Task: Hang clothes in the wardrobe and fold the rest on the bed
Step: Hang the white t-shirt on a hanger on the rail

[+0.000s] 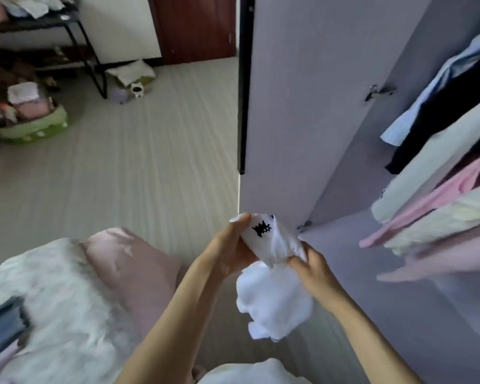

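Bed [67, 289]: near left, under a white fluffy cover, with a pink pillow [133, 261] at its right edge and folded blue and pale pink clothes [3, 333] stacked at the near left corner.
White garment [272, 295]: held in the air at centre, just in front of the wardrobe's open door; its upper part bears a small black printed mark [261, 229], and the rest hangs bunched below the hands.
Left hand [230, 250]: fingers curled round the upper left part of the white garment, thumb lying along the top edge.
Right hand [311, 266]: fingers clamped on the fabric at the right, just below the printed part.
Wardrobe door [297, 106]: pale grey, standing open beyond the hands, with a black strip down its left edge.
Hanging clothes [441, 167]: right, inside the wardrobe, a row of light blue, black, cream and pink garments; blurred.
Floor [139, 151]: pale striped boards stretching left and far.
Green suitcase [34, 126]: far left on the floor, open, filled with folded things.
Black rack [75, 37]: far left against the wall, with clothes piled on top.
Dark red door [194, 26]: far centre.
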Available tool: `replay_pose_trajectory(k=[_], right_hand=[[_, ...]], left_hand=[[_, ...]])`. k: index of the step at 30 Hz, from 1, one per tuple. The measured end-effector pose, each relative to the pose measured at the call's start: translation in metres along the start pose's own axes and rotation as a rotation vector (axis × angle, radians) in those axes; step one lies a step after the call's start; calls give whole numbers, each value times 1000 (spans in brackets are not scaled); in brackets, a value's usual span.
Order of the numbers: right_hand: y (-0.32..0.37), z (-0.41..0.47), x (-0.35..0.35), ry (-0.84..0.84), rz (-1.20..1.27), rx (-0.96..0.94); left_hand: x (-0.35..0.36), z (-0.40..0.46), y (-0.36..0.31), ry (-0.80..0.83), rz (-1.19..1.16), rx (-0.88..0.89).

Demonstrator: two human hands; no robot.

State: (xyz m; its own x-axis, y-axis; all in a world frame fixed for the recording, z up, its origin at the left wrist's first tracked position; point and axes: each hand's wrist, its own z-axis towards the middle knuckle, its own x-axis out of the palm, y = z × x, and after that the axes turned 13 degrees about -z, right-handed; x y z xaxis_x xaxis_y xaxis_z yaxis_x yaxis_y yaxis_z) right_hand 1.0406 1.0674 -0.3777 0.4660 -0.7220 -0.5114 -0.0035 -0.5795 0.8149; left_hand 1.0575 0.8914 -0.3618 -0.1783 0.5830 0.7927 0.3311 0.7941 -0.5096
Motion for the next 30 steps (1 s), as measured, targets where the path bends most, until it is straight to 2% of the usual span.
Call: replay_pose_trajectory(k=[2,5,9,11,14,15,17,19,21,22,27,30], right_hand=[[-17,2,-28,-105,100,113],[-40,0,-72,-241,295,211],[-67,-2,-110,-360,301,269],[-75,-1,-118,-396,259,297],[-79,-8,-134,-535,197,315],[-80,-11,-137,-549,171,284],[-81,-17,-147,-476,127,177],[-80,-19,-146,-308,77,90],[-77,-16,-141,-239,41,89],[-75,-12,-138,-267,45,93],[-62,0,-159,-694,3,197],[-53,2,-176,-782,155,210]], left_hand=[[15,20,1,-39,-5,-3],[38,51,5,-233,3,43],[59,85,32,-435,26,15],[73,89,40,-427,-6,-77],[104,103,43,-389,-69,-229],[107,110,43,-383,-85,-230],[125,125,49,-321,-37,-240],[147,136,60,-203,98,-305],[169,142,68,-36,245,-386],[175,144,69,36,296,-400],[210,166,52,300,548,-435],[214,183,41,429,747,-305]])
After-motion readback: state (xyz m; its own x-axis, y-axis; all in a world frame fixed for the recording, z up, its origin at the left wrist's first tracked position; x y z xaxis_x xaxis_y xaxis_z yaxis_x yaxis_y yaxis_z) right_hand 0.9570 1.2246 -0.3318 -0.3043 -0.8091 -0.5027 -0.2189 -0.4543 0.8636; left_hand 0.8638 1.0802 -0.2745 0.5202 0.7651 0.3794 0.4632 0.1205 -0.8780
